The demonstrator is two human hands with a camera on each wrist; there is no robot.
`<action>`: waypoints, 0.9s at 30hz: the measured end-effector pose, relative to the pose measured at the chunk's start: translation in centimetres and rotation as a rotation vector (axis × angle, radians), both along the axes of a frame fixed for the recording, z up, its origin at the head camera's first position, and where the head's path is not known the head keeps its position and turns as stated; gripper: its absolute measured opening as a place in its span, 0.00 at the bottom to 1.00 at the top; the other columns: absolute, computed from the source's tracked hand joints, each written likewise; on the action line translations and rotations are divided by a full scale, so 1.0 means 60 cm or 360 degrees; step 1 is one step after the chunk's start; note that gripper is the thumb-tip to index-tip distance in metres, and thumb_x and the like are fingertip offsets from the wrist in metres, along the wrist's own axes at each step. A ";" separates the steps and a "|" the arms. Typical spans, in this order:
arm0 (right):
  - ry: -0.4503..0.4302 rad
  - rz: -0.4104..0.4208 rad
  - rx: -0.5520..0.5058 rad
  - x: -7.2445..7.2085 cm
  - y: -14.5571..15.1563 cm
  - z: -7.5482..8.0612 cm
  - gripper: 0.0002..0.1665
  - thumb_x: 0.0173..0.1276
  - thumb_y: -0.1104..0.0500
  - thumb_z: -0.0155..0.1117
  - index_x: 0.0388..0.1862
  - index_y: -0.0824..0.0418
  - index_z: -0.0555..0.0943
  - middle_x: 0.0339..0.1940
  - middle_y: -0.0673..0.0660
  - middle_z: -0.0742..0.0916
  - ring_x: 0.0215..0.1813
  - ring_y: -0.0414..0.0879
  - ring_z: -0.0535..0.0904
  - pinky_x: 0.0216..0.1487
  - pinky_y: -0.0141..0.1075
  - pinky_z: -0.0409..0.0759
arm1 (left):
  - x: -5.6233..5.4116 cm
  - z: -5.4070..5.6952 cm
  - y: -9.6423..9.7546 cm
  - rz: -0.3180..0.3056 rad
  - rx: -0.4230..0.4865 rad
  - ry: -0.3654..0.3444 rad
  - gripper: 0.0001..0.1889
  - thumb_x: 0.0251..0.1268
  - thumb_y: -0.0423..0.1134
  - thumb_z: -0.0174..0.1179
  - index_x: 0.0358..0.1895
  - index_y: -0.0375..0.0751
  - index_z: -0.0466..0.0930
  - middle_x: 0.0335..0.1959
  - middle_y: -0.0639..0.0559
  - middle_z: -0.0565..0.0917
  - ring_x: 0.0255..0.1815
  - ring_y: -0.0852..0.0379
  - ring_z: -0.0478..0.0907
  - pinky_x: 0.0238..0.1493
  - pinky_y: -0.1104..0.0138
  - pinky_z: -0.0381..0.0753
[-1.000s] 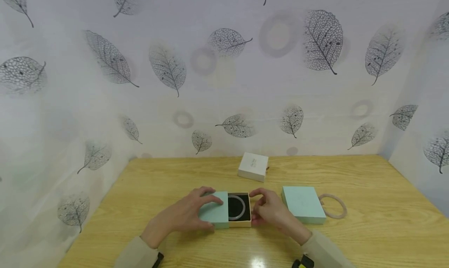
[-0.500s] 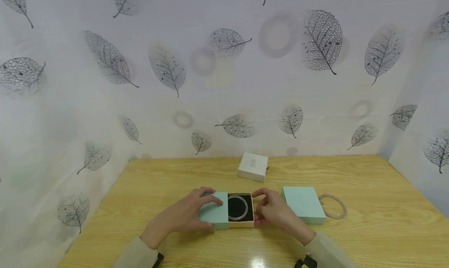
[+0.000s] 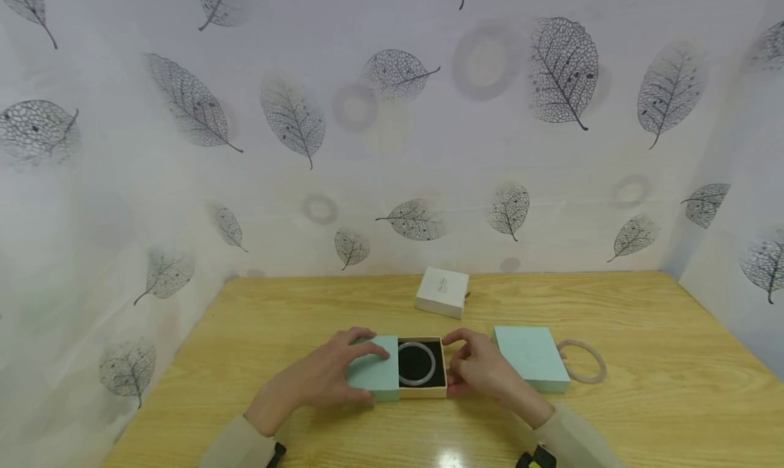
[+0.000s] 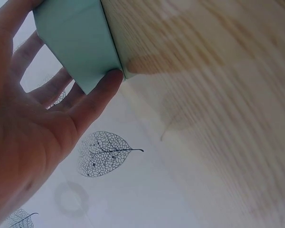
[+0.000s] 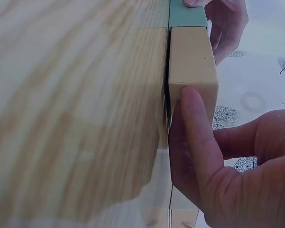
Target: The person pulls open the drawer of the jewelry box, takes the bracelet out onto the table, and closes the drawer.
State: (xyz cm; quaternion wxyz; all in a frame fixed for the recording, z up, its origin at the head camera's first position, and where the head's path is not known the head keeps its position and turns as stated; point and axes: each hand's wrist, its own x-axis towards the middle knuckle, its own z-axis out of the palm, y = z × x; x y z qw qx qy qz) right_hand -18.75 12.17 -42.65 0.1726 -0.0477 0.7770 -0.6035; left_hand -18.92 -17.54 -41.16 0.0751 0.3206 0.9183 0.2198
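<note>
A mint-green box sleeve lies on the table, with a cream drawer sticking out of its right side. On the drawer's black lining lies a pale round bangle, its left edge near the sleeve's mouth. My left hand grips the sleeve, thumb at the near side and fingers over the top and far side. My right hand holds the drawer's right end with bent fingers. In the right wrist view a fingertip presses the drawer's end face; whether a pull tab is pinched there, I cannot tell.
Right of my right hand sits a second mint-green box, with another pale bangle beside it. A small white box with a brown tab stands at the back of the wooden table. Behind hangs a leaf-patterned sheet.
The drawer has slid a little further right out of the sleeve, and my right hand has moved right with it. More of the bangle shows. My left hand stays put.
</note>
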 end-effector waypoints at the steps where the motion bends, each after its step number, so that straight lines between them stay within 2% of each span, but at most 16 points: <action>1: 0.0002 -0.0001 0.0007 0.000 0.000 0.000 0.25 0.69 0.77 0.50 0.65 0.73 0.70 0.34 0.62 0.79 0.27 0.47 0.83 0.33 0.45 0.90 | 0.000 0.000 0.000 0.0001 -0.0001 -0.0001 0.31 0.55 0.55 0.75 0.64 0.61 0.77 0.74 0.44 0.69 0.70 0.43 0.69 0.65 0.43 0.77; 27: -0.0005 -0.0057 0.0019 0.003 0.007 0.001 0.24 0.70 0.78 0.50 0.64 0.72 0.70 0.35 0.62 0.78 0.31 0.49 0.82 0.34 0.45 0.90 | 0.000 0.001 0.000 0.0015 -0.0003 -0.0015 0.31 0.56 0.54 0.75 0.64 0.61 0.77 0.74 0.44 0.69 0.70 0.43 0.69 0.63 0.44 0.79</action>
